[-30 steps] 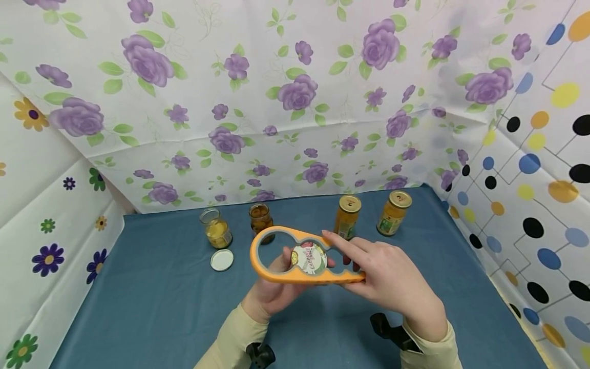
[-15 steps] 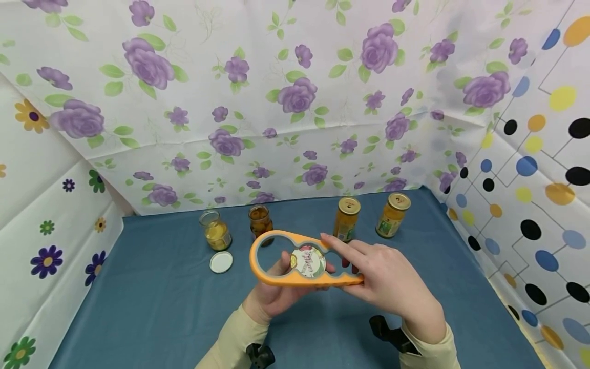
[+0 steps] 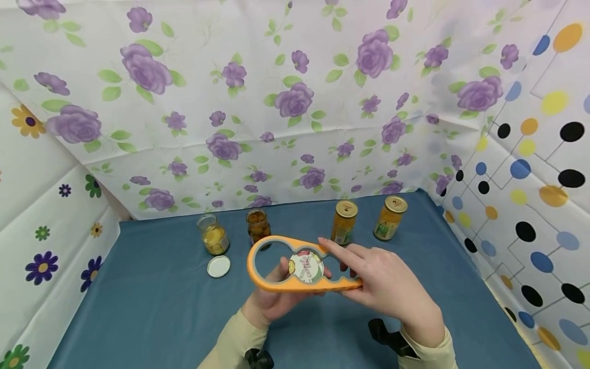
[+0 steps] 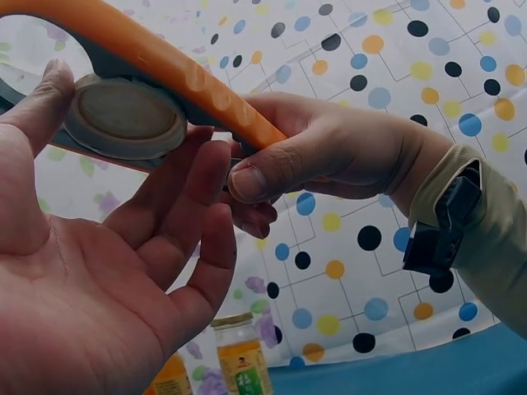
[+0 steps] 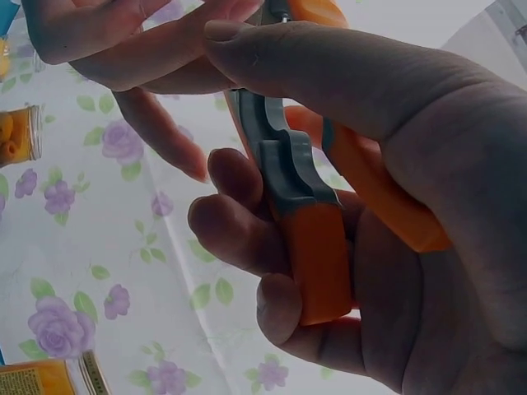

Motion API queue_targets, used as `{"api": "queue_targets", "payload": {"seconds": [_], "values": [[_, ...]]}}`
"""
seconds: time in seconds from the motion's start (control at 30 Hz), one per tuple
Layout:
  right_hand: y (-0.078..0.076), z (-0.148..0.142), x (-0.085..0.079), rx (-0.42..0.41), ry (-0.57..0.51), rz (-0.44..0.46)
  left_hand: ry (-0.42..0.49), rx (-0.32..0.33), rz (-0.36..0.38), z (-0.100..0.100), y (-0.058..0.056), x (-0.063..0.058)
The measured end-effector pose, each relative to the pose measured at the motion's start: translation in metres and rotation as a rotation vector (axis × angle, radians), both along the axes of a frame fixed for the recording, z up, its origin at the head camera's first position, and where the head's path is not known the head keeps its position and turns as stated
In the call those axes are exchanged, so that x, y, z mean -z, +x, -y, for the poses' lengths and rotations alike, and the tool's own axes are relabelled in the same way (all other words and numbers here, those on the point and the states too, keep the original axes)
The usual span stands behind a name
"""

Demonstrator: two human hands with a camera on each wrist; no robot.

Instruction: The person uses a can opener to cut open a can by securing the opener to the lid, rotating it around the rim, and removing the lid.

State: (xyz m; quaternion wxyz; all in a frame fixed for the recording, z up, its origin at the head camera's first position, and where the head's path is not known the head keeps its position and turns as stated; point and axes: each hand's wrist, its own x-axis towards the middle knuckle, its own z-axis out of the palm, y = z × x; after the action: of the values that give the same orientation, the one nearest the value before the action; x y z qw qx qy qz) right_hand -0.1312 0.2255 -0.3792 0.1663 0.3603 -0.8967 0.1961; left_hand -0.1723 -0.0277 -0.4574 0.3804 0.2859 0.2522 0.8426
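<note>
Backdrop: we face a white cloth printed with purple roses (image 3: pixel 184 128), with a white cloth of coloured dots (image 3: pixel 544 225) off to the opener's right.
Surface: plain blue tablecloth (image 3: pixel 152 312) beneath the opener.
Opener: we see a long orange-and-grey scalloped jar opener (image 3: pixel 281 285), raised over the cloth.
Printed lid: round, white, patterned on top (image 3: pixel 306 266), within the opener's middle opening.
Right hand (image 3: pixel 384 279): grips the opener's handle end, index finger along its upper arm.
Left hand (image 3: pixel 272 300): under the opener, thumb and fingertips holding the printed lid's opposite edges.
Open glass jars: pale-yellow contents (image 3: pixel 214 239) beyond the opener's left; dark-brown contents (image 3: pixel 258 223) just behind its rounded end.
Plain white lid (image 3: pixel 218 267): flat, left of the opener.
Gold-lidded glass jars: two (image 3: pixel 344 222) (image 3: pixel 390 218), beyond the opener's handle end.
</note>
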Motion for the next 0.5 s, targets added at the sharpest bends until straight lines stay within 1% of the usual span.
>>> {"api": "queue_targets", "payload": {"seconds": [0.17, 0.27, 0.43, 0.5], "values": [[0.0005, 0.0001, 0.0039, -0.005, 0.005, 0.02, 0.031, 0.018, 0.007, 0.0004, 0.0037, 0.0063], [-0.0004, 0.0005, 0.0053, -0.011, 0.01, 0.017, 0.031, 0.026, 0.014, 0.0011, 0.0051, 0.0082], [-0.0038, 0.0003, 0.0044, 0.0, 0.02, 0.002, -0.024, 0.025, 0.032, 0.002, 0.0008, 0.0065], [-0.0051, 0.0, 0.0038, 0.002, 0.02, 0.004, -0.028, 0.024, 0.026, 0.0019, -0.0017, 0.0054]]}}
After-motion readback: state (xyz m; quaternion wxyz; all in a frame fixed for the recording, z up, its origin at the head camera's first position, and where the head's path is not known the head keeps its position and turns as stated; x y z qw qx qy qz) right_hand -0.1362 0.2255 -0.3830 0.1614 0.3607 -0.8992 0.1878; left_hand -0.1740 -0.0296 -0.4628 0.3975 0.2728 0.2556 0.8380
